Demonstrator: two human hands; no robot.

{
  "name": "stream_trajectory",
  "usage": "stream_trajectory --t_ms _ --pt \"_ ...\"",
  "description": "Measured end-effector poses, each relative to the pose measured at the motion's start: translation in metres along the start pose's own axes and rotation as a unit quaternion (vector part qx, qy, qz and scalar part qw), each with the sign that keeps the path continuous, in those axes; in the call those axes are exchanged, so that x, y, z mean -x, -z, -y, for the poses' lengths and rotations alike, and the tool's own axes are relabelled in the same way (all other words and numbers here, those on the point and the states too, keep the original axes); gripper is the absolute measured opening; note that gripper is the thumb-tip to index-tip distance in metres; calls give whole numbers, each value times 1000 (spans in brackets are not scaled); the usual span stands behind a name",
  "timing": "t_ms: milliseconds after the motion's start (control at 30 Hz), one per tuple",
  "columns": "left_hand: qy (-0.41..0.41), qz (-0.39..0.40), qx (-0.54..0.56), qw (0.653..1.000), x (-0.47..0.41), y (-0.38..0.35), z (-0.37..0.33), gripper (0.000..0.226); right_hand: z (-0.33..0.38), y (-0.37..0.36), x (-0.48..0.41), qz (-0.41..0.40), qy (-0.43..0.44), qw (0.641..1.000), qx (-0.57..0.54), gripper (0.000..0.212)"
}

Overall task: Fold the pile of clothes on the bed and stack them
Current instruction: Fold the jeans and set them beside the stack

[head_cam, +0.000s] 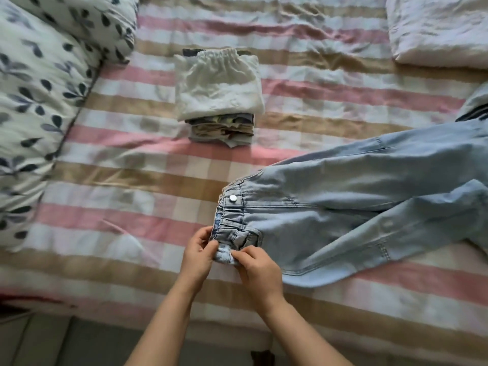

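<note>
Light blue jeans (pixel 364 196) lie across the striped bed (pixel 118 180), waistband toward me, legs running off to the right. My left hand (pixel 196 256) and my right hand (pixel 260 270) both pinch the near corner of the elastic waistband. A silver button shows on the waistband above my hands. Farther back in the middle stands a stack of folded clothes (pixel 220 128), topped by a white garment (pixel 217 83) with an elastic waist.
A leaf-print duvet (pixel 37 101) bulges along the left side. A white pillow (pixel 443 27) lies at the back right. A dark striped garment (pixel 475 109) peeks in at the right edge. The bed's front edge runs along the bottom, with floor below.
</note>
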State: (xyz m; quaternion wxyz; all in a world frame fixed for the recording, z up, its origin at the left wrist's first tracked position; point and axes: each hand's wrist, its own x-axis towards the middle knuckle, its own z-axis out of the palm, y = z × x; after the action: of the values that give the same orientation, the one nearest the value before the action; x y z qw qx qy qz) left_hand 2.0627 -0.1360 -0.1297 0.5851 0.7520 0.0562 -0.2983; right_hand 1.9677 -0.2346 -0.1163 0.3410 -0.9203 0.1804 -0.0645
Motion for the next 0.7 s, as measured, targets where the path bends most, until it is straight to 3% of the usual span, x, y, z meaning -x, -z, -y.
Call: stream_trajectory --t_ms 233,300,533,700 --pt "149 -24 13 988 -17 -10 48 17 -22 -26 13 97 -37 982 157 36" --pt "138 -48 -23 989 -20 -13 55 20 -30 -30 13 100 -45 979 171 33" --pt "15 -161 -67 985 -23 23 44 20 -12 -47 -7 35 20 998 49 16" --pt "33 -243 -76 966 -21 57 52 18 13 -74 -17 133 45 988 68 17"
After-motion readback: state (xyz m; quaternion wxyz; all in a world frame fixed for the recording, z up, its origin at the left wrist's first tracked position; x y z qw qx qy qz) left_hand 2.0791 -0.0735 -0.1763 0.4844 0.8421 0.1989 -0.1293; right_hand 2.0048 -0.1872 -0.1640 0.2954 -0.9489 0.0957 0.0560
